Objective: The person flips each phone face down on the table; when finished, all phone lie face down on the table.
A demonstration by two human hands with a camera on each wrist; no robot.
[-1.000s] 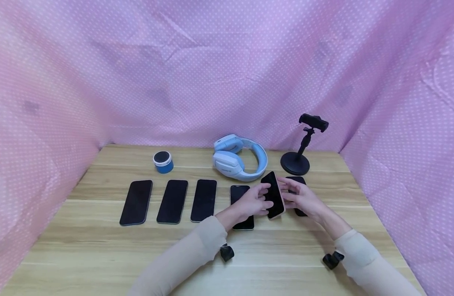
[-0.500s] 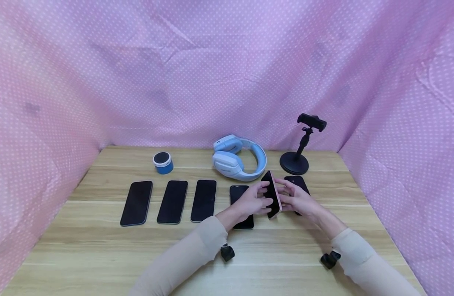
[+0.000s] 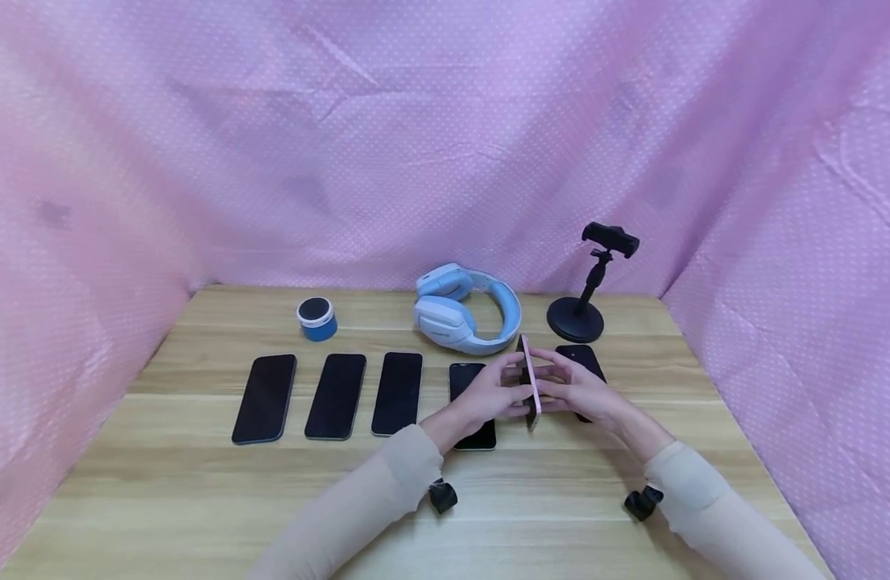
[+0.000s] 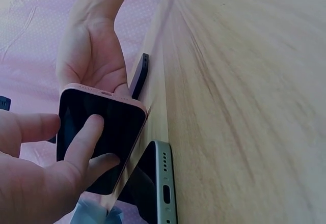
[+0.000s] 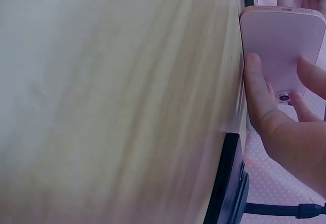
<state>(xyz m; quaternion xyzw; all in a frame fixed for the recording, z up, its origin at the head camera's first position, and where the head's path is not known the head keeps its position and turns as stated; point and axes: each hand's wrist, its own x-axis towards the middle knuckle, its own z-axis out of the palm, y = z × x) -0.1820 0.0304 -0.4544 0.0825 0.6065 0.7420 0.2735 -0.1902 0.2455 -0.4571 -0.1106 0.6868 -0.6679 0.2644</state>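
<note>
Pink-backed, black-screened rectangular phone point(image 4: 118, 130) upright; our left hand point(image 3: 488, 392) touches screen, right hand point(image 3: 584, 392) touches back, both with fingers extended.

Wooden table point(image 3: 546, 515) under phones point(image 3: 397, 395), headphones point(image 3: 442, 318)

I log, on the table point(image 3: 198, 499): speaker point(image 3: 317, 321), toward the far left corner; headphones point(image 3: 445, 318), near the middle of the far edge; stand point(image 3: 591, 283), toward the far right corner. Before these, left to right: first phone point(image 3: 265, 399), second phone point(image 3: 336, 396), third phone point(image 3: 397, 394), fourth phone point(image 3: 479, 437) partly beneath the left hand point(image 3: 488, 392), fifth phone point(image 5: 282, 40) between that and the right hand point(image 3: 581, 392), sixth phone point(image 3: 588, 360) just before the stand.
</note>
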